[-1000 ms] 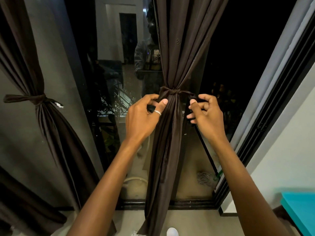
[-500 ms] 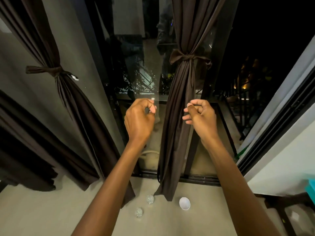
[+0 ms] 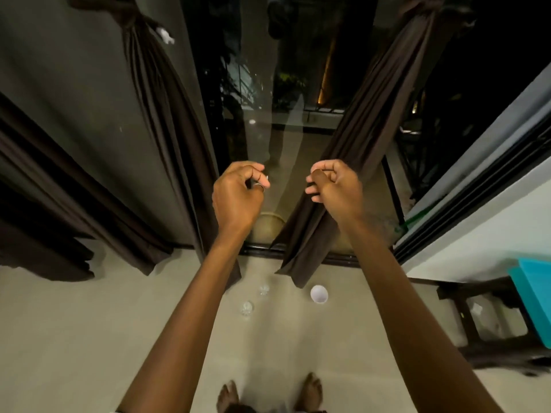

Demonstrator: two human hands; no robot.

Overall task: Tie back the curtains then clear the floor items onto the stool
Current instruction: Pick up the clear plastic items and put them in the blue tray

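Three items are being shown lying on the floor by the curtain (image 3: 366, 123) hem: far glass (image 3: 264, 290) and near glass (image 3: 247, 308), likely fragile and slippery, best pinched at the sides; cup (image 3: 319, 293), light, by its rim. Left hand (image 3: 237, 190) and right hand (image 3: 335, 186) are being held curled, empty. Stool (image 3: 533, 296) is standing well right.

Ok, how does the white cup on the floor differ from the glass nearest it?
The cup is opaque white, the glass clear. The cup looks wider than the glass. The cup sits right of the right curtain's hem, the glass left of it. Both stand on the floor.
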